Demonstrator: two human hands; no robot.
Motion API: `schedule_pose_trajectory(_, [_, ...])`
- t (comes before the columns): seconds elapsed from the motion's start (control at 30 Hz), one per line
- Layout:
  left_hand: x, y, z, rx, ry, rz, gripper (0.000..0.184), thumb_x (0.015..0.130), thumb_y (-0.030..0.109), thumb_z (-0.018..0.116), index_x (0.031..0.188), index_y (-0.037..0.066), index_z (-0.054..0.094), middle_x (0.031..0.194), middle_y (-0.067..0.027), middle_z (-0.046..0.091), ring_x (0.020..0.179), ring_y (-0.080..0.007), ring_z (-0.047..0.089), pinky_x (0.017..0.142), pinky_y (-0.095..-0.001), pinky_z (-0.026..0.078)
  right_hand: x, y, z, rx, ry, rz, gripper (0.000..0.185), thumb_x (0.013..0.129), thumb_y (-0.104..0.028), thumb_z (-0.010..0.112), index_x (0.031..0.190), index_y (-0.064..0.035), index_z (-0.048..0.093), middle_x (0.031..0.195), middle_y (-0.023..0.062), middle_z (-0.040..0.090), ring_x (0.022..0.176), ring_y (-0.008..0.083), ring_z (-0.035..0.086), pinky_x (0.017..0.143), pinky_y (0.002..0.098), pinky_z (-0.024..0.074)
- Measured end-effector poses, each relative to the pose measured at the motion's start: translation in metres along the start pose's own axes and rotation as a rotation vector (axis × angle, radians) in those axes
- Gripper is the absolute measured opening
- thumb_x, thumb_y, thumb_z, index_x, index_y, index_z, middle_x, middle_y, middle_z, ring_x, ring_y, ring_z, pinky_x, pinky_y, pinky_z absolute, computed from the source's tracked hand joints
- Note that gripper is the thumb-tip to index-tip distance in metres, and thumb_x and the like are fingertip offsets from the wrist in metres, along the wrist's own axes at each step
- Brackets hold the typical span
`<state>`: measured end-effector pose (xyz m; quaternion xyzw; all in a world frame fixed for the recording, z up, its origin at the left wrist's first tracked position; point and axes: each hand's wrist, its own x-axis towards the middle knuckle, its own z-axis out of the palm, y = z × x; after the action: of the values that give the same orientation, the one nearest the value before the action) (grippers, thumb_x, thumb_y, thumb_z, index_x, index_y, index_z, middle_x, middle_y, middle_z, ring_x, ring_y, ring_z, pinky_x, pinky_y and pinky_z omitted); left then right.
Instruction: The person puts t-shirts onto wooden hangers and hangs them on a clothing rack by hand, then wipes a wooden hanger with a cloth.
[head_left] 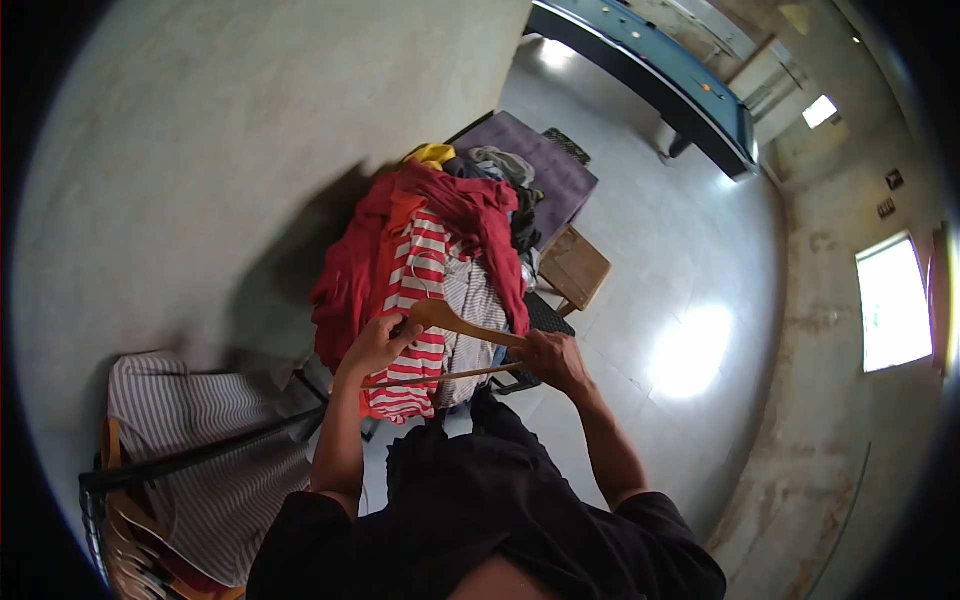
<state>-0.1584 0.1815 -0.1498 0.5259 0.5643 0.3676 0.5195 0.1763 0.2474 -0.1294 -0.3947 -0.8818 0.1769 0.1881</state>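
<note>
A wooden clothes hanger [462, 325] is held out in front of me between both hands, its metal hook pointing away from me and its thin bar nearest my body. My left hand [378, 345] is closed on its left side, and my right hand [555, 360] grips the right end. Just beyond and below the hanger lies a heap of clothes: a red and white striped garment [428, 240], a grey striped garment [470, 290] and a dark red garment [350, 270]. No garment hangs on the hanger.
At lower left, a black rack [200, 457] carries a striped garment [215, 470] and several wooden hangers [135, 530]. A purple-covered surface [545, 165] and a wooden stool [574, 265] stand beyond the heap. A pool table [660, 75] is farther back.
</note>
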Motion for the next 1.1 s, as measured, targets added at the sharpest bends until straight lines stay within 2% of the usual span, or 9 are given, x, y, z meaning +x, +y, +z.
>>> schedule_pose_trajectory(0.17, [0.026,0.005,-0.010,-0.179,0.042,-0.170,0.039,0.099,0.041,0.054,0.104,0.003,0.058,0.088,-0.0038,0.063,0.067,-0.0083,0.055,0.055,-0.0270,0.043,0.042,0.032,0.003,0.113,-0.077,-0.110,0.036,0.080,-0.034,0.075,0.066,-0.0068,0.056,0.056,0.0109,0.056,0.054,0.0335,0.060,0.049,0.0423,0.0466])
schedule_pose_trajectory(0.2, [0.046,0.007,0.001,-0.318,0.149,0.135,0.033,0.101,0.038,0.050,0.106,0.006,0.058,0.095,-0.0054,0.065,0.071,-0.0100,0.060,0.057,-0.0260,0.046,0.050,0.042,0.006,0.160,-0.056,-0.120,0.031,0.080,-0.031,0.075,0.070,-0.0067,0.060,0.056,0.0100,0.056,0.053,0.0323,0.059,0.049,0.0412,0.0462])
schedule_pose_trajectory(0.3, [0.065,0.024,0.015,-0.799,0.144,-0.076,0.030,0.103,0.034,0.048,0.105,0.006,0.058,0.097,-0.0067,0.065,0.081,-0.0128,0.063,0.068,-0.0276,0.050,0.080,0.077,0.008,0.293,-0.090,-0.090,0.024,0.082,-0.027,0.074,0.076,-0.0053,0.064,0.057,0.0098,0.057,0.052,0.0276,0.061,0.049,0.0393,0.0462])
schedule_pose_trajectory(0.33, [0.076,0.016,0.015,-0.711,0.143,-0.138,0.030,0.103,0.032,0.047,0.107,0.005,0.058,0.101,-0.0076,0.066,0.093,-0.0154,0.064,0.083,-0.0301,0.050,0.091,0.088,0.006,0.454,-0.263,0.208,0.028,0.085,-0.030,0.072,0.082,-0.0038,0.065,0.063,0.0066,0.060,0.062,0.0150,0.062,0.056,0.0337,0.0469])
schedule_pose_trajectory(0.43, [0.097,0.003,0.032,-0.394,0.401,-0.089,0.030,0.103,0.031,0.047,0.109,0.004,0.058,0.102,-0.0071,0.065,0.098,-0.0152,0.061,0.089,-0.0309,0.046,0.130,0.165,0.035,0.807,-0.320,0.386,0.033,0.093,-0.036,0.064,0.088,-0.0032,0.064,0.070,0.0018,0.063,0.068,0.0115,0.062,0.060,0.0294,0.0469])
schedule_pose_trajectory(0.63, [0.110,-0.027,0.060,-0.605,0.506,-0.315,0.038,0.103,0.037,0.047,0.108,0.001,0.060,0.100,-0.0063,0.063,0.095,-0.0129,0.057,0.085,-0.0295,0.044,0.239,0.307,0.130,0.702,-0.114,0.966,0.048,0.091,-0.048,0.061,0.114,-0.0066,0.058,0.091,0.0043,0.064,0.079,0.0151,0.063,0.066,0.0323,0.0501])
schedule_pose_trajectory(0.83, [0.108,-0.044,0.059,-0.431,0.498,-0.326,0.040,0.102,0.041,0.048,0.110,0.003,0.060,0.105,-0.0078,0.064,0.099,-0.0127,0.058,0.088,-0.0291,0.043,0.284,0.425,0.243,0.998,-0.159,1.048,0.035,0.088,-0.038,0.064,0.111,-0.0118,0.060,0.089,0.0017,0.063,0.073,0.0176,0.060,0.066,0.0366,0.0503])
schedule_pose_trajectory(1.0, [0.107,-0.051,0.056,-0.682,0.463,-0.136,0.041,0.101,0.040,0.048,0.114,0.002,0.058,0.109,-0.0066,0.067,0.101,-0.0129,0.059,0.090,-0.0277,0.043,0.301,0.392,0.234,0.987,0.020,1.229,0.016,0.086,-0.023,0.060,0.098,-0.0128,0.060,0.079,0.0033,0.058,0.065,0.0171,0.056,0.061,0.0349,0.0483])
schedule_pose_trajectory(1.1, [0.104,-0.060,0.055,-0.665,0.413,-0.132,0.041,0.101,0.041,0.048,0.114,0.003,0.058,0.108,-0.0069,0.067,0.102,-0.0134,0.059,0.091,-0.0273,0.043,0.286,0.437,0.247,0.942,-0.029,0.979,0.008,0.088,-0.021,0.059,0.089,-0.0129,0.057,0.075,0.0029,0.056,0.064,0.0168,0.056,0.057,0.0328,0.0482])
